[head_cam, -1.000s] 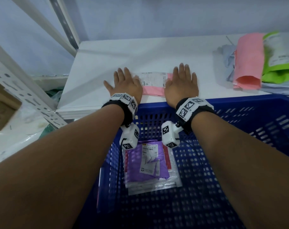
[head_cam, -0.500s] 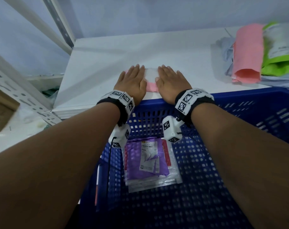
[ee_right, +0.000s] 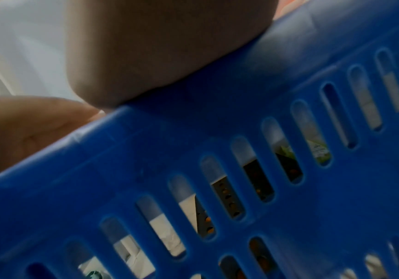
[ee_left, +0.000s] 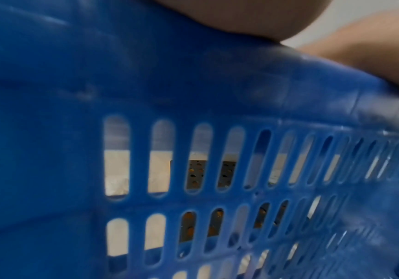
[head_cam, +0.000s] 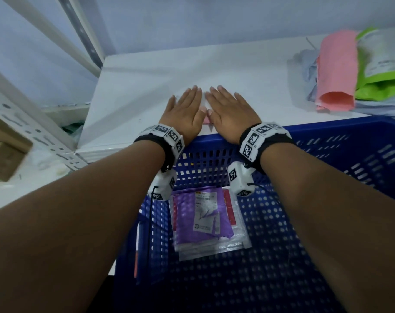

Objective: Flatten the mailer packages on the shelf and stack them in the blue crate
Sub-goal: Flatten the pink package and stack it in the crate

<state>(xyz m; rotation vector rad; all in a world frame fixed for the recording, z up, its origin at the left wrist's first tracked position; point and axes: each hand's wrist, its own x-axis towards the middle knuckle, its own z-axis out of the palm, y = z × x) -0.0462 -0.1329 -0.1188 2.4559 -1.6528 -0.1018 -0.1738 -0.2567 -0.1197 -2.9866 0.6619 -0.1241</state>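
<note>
Both hands lie flat, side by side, on a pink mailer (head_cam: 206, 119) at the front edge of the white shelf (head_cam: 147, 86). My left hand (head_cam: 184, 109) and right hand (head_cam: 228, 108) press down with straight fingers and hide nearly all of the mailer. The blue crate (head_cam: 327, 154) stands just below the shelf edge, under my wrists. In it lies a stack of flat mailers with a purple mailer (head_cam: 202, 216) on top. Both wrist views show only the crate wall (ee_left: 193, 94) (ee_right: 217, 141) and the heels of my hands.
A pile of mailers sits at the shelf's right end: a pink mailer (head_cam: 336, 68) and a green and white mailer (head_cam: 381, 64) on grey ones. A perforated shelf upright (head_cam: 34, 132) and a cardboard box (head_cam: 4, 154) are at the left.
My hands have slid inward over the pink mailer until they almost touch. A second ago they were apart with its label showing between them.
</note>
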